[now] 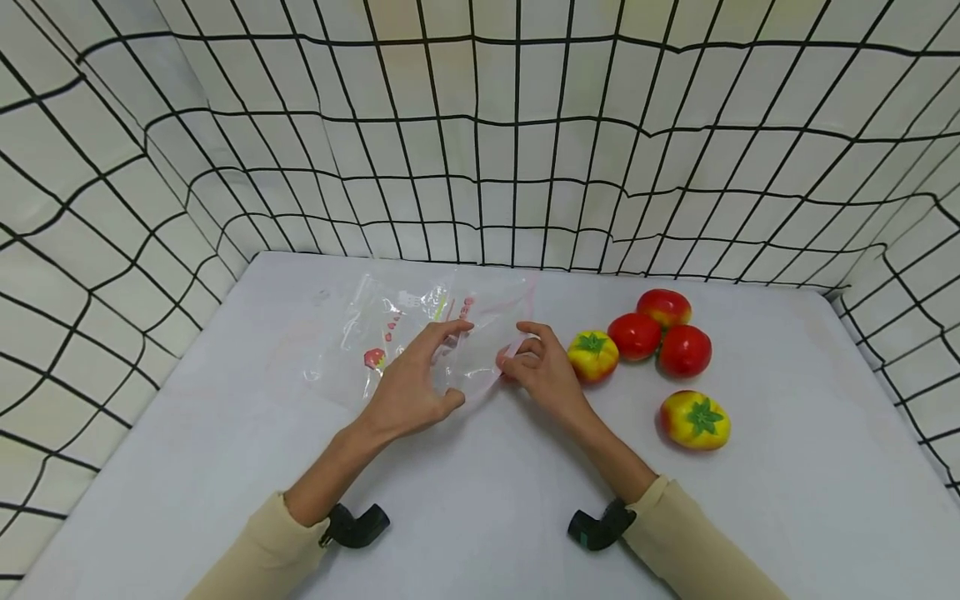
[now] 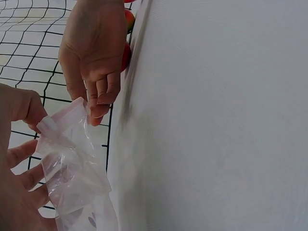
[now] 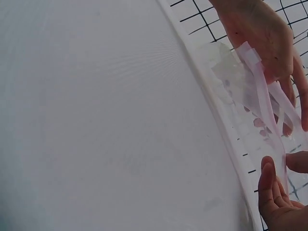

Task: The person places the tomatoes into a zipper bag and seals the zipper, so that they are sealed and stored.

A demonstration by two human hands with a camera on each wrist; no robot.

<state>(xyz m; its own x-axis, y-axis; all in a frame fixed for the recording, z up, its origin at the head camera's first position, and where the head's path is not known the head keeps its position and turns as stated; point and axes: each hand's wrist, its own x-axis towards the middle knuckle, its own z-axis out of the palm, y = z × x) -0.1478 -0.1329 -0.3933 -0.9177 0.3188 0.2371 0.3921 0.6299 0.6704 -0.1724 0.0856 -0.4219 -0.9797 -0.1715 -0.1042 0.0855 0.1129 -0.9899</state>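
Mid-frame, my right fingers (image 1: 543,334) pinch this clear, pink-edged plastic bag (image 1: 407,321); my left fingers (image 1: 446,329), spread wide, should ease it apart gently.

Clear, pink-edged plastic bag (image 2: 77,166) between two hands: left hand (image 2: 13,190), fingers apart, touching the film; right hand (image 2: 94,55) at its upper corner. Black netting (image 2: 46,32) lies behind; red rounded objects (image 2: 126,57), largely hidden, may be fruit.

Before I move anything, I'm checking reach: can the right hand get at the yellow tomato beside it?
Probably yes: the right hand is close beside the yellow tomato, nothing visibly between, but must likely release the bag it pinches.
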